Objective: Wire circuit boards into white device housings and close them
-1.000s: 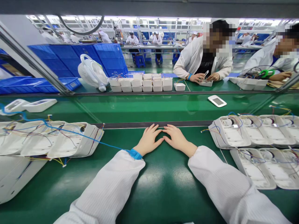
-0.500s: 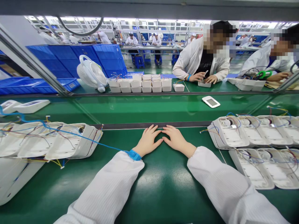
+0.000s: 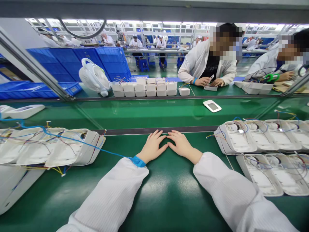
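My left hand (image 3: 152, 146) and my right hand (image 3: 181, 144) lie flat on the green bench mat (image 3: 166, 193), fingers stretched out, thumbs and forefingers touching. Neither holds anything. A blue wrist strap (image 3: 137, 160) on my left wrist trails a blue cord (image 3: 72, 139) to the left. White plastic housings with coloured wires (image 3: 74, 148) lie overlapped to the left of my hands. More of these wired housings (image 3: 238, 138) lie in rows to the right.
A white device with a screen (image 3: 212, 105) rides the green conveyor belt (image 3: 145, 112) beyond my hands. Two people in white coats (image 3: 207, 61) work at the far bench. Stacked small white cases (image 3: 145, 87), a white fan (image 3: 94, 77) and blue crates (image 3: 79, 61) stand behind.
The white screen device on the conveyor has moved left, as have the white devices at far left. My hands have stayed still.
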{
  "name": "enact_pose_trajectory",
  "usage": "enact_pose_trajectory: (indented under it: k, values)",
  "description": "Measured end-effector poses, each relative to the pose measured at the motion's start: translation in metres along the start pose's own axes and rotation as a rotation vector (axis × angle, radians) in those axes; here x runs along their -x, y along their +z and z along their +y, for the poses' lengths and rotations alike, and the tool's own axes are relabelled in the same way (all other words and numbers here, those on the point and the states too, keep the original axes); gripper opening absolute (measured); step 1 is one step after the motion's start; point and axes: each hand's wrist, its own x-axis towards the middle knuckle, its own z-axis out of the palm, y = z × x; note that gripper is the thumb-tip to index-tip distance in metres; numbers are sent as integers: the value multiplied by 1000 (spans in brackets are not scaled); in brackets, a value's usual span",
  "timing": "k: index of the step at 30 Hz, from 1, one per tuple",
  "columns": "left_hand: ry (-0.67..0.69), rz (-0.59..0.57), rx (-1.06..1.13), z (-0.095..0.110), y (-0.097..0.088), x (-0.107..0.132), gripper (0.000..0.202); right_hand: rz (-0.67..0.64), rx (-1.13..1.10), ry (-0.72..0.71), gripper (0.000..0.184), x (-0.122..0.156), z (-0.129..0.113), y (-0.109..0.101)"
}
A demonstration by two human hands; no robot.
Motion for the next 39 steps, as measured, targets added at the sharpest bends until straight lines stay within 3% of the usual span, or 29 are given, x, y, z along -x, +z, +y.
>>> enact_pose_trajectory:
  k: [39]
  values:
    - [-13, 2, 21, 3, -2, 0, 47, 12, -4, -1, 33, 1, 1, 2]
